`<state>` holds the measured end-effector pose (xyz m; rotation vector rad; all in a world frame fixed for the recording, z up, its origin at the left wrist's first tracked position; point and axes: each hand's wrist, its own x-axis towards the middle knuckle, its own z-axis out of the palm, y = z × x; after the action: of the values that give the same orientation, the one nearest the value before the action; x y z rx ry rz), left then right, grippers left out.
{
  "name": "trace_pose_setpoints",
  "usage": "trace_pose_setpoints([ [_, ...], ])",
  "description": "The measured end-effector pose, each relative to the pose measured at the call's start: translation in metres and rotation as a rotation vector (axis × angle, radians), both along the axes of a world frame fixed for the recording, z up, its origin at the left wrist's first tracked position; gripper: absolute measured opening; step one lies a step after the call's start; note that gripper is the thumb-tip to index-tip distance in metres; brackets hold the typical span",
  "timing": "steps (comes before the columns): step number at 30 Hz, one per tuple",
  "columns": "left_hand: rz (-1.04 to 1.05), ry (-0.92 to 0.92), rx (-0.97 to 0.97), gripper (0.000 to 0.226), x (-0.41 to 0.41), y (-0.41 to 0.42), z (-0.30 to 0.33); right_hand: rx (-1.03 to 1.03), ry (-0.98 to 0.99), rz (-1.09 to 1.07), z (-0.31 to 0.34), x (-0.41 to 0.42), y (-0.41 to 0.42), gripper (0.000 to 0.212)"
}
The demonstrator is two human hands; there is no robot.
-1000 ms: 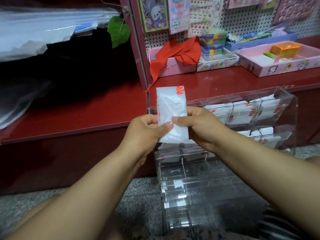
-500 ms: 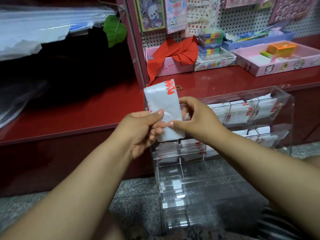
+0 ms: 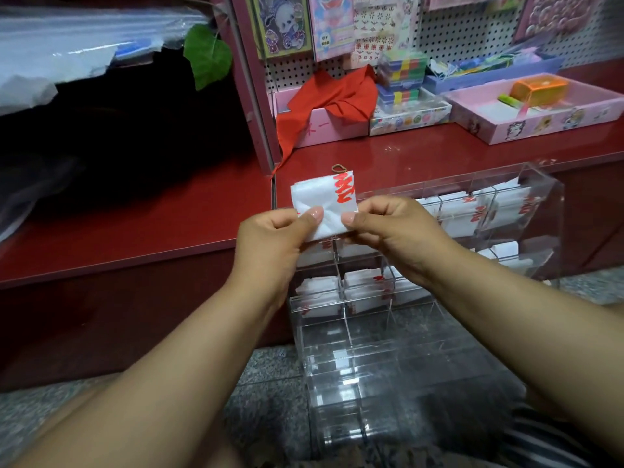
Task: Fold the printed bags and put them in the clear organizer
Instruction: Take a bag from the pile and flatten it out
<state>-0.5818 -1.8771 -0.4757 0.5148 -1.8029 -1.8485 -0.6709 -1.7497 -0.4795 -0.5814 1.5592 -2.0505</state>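
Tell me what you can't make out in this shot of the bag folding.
- Head view: lower edge of the printed bag, covered by the left hand and right hand.
- Red print on the bag: too blurred to read.
- Clear organizer: bottom rows, cut off by the forearms.

Both forearms bare, no sleeves in view. Left hand [image 3: 270, 238] and right hand [image 3: 395, 231]: no rings, watch or bands; short plain nails. Striped dark-and-light fabric [image 3: 540, 447] at lower right, garment type unclear.
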Motion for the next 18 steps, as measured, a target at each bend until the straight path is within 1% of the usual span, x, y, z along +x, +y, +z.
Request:
trace_pose_setpoints([
  [2, -0.021, 0.006, -0.150, 0.042, -0.001, 0.002, -0.004, -0.070, -0.058, -0.030, 0.002, -0.001, 0.001, 0.013],
  [3, -0.045, 0.005, -0.187, 0.051, -0.001, 0.004, -0.006, -0.104, -0.089, -0.046, 0.004, -0.002, 0.003, 0.012],
  [4, -0.061, 0.006, -0.210, 0.054, -0.001, 0.007, -0.006, -0.113, -0.092, -0.055, 0.005, -0.004, 0.004, 0.009],
  [5, -0.072, 0.007, -0.234, 0.053, -0.002, 0.009, -0.007, -0.083, -0.069, -0.060, 0.006, -0.005, 0.006, 0.007],
  [7, -0.090, -0.002, -0.265, 0.042, -0.004, 0.013, -0.009, 0.017, 0.029, -0.076, 0.005, -0.009, 0.009, 0.011],
  [9, -0.071, -0.002, -0.212, 0.021, -0.008, 0.017, -0.009, 0.070, 0.098, -0.107, 0.004, -0.012, 0.012, 0.010],
  [10, -0.055, -0.013, -0.154, 0.024, -0.010, 0.019, -0.009, 0.083, 0.124, -0.114, 0.003, -0.014, 0.014, 0.012],
  [11, -0.049, -0.031, -0.110, 0.034, -0.013, 0.019, -0.008, 0.104, 0.153, -0.110, 0.003, -0.015, 0.016, 0.015],
  [12, -0.056, -0.047, -0.092, 0.038, -0.015, 0.019, -0.007, 0.136, 0.192, -0.100, 0.003, -0.016, 0.017, 0.016],
  [13, -0.070, -0.052, -0.087, 0.032, -0.017, 0.020, -0.005, 0.183, 0.241, -0.086, 0.004, -0.017, 0.019, 0.015],
  [15, -0.098, -0.034, -0.121, 0.009, -0.019, 0.021, -0.004, 0.297, 0.360, -0.050, 0.005, -0.020, 0.023, 0.013],
  [16, -0.094, -0.028, -0.158, 0.006, -0.021, 0.021, -0.003, 0.349, 0.423, -0.027, 0.008, -0.022, 0.026, 0.012],
  [18, -0.086, -0.018, -0.259, 0.014, -0.025, 0.022, -0.002, 0.432, 0.553, 0.002, 0.016, -0.028, 0.034, 0.017],
])
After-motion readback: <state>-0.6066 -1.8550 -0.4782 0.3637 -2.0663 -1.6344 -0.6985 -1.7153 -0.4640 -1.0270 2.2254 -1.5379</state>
